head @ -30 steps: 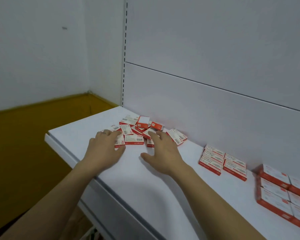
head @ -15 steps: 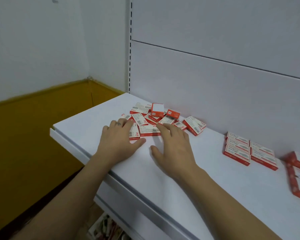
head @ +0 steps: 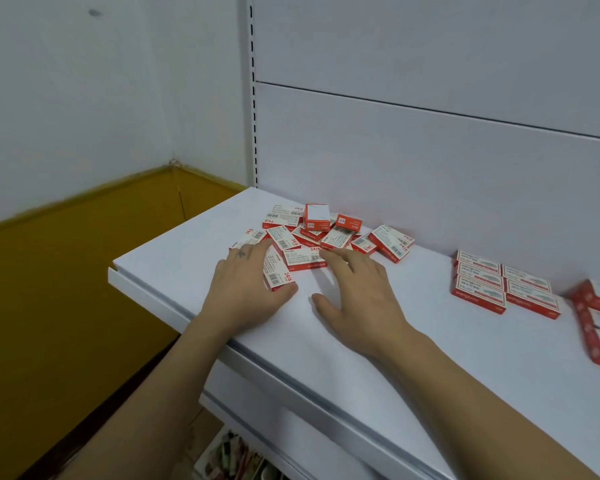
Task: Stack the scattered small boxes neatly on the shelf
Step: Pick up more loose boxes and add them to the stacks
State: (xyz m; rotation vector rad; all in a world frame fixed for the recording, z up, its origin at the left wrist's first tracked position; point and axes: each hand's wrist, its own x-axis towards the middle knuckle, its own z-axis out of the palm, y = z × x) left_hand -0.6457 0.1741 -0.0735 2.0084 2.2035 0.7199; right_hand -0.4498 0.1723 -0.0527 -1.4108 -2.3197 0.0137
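Beside scattered small boxes (head: 326, 237), neat stacked rows (head: 478, 284)

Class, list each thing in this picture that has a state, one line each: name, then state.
Loose boxes: jumbled in a heap, not stacked.
Sorted boxes: lying flat in tidy rows.
Left hand: open, lying over the loose boxes' near edge.
Right hand: open, fingertips touching the loose boxes.
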